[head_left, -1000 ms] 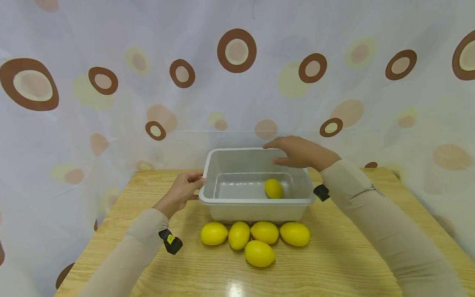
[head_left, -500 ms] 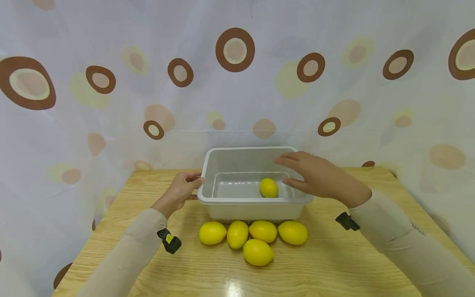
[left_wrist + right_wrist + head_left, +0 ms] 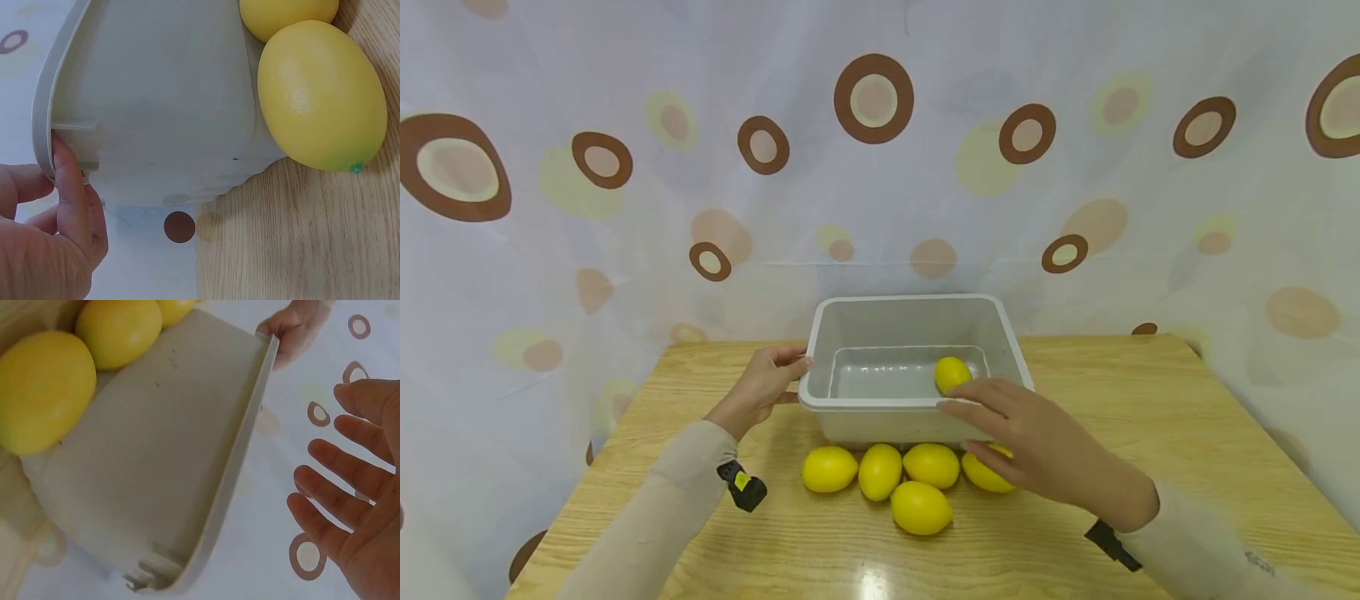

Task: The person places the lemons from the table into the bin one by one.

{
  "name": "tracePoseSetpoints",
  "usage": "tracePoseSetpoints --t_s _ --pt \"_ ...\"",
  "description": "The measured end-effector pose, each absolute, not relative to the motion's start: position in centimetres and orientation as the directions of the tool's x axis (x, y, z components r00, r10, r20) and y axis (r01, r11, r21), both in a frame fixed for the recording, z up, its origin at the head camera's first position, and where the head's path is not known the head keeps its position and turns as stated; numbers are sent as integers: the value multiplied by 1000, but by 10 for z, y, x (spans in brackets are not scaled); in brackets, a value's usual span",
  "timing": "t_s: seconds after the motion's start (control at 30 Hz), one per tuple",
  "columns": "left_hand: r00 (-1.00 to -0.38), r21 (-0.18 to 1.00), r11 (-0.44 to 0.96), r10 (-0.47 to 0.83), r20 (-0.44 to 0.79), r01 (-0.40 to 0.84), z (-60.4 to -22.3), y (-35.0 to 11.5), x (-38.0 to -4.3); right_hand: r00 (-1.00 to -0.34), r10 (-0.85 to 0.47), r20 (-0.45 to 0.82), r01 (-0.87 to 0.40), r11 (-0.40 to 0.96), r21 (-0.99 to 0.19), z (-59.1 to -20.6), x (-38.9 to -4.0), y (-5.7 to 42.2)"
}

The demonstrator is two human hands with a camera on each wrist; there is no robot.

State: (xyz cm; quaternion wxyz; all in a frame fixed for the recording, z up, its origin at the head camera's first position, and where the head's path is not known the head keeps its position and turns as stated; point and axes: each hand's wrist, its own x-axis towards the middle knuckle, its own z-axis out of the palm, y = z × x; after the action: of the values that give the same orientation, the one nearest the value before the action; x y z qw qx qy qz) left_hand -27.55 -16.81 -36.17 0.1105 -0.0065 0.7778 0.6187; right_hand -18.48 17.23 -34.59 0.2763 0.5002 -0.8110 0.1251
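Note:
A light grey plastic basin [image 3: 880, 404] stands on the wooden table, with one yellow lemon [image 3: 951, 374] on its floor. My left hand [image 3: 765, 385] grips the basin's left rim; in the left wrist view the curled fingers [image 3: 74, 200] hook under the lip. Several more lemons [image 3: 921, 508] lie along the basin's front side, one of them showing a green tip in the left wrist view. My right hand [image 3: 1045, 442] holds nothing and hovers by the basin's front right corner, fingers spread, partly covering the rightmost lemon [image 3: 985, 473].
The wooden table [image 3: 1150, 417] extends to both sides of the basin. Close behind it hangs a pale curtain [image 3: 880, 208] printed with brown and cream rings. A black wrist camera [image 3: 742, 486] sits on the left sleeve.
My right hand has come from over the basin's back right part down toward the front, above the lemons. The lemon inside rolled slightly left, then back right. The left hand stays at the rim.

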Motion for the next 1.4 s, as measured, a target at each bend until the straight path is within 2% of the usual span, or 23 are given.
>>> tracePoseSetpoints --t_s 0.4,0.53,0.8,1.1,1.27,1.4 --pt "-975 962 222 113 -190 -161 -362 -168 -276 -342 -787 513 -890 446 91 -413 -158 143" --pt "-976 963 219 117 -183 -154 -362 -168 -276 -363 -801 476 -880 463 108 -426 -157 136" --pt "-975 964 216 119 -186 -157 -364 -169 -276 -422 -818 391 -858 499 118 -441 -156 125" --pt "-978 967 201 108 -179 -155 -366 -169 -278 -423 -847 322 -858 488 158 -452 -154 119" --pt "-977 967 200 113 -180 -155 -366 -169 -278 -400 -859 320 -847 480 228 -456 -153 118" --pt "-977 967 201 108 -183 -159 -365 -169 -278 -390 -867 310 -857 465 222 -455 -153 116"
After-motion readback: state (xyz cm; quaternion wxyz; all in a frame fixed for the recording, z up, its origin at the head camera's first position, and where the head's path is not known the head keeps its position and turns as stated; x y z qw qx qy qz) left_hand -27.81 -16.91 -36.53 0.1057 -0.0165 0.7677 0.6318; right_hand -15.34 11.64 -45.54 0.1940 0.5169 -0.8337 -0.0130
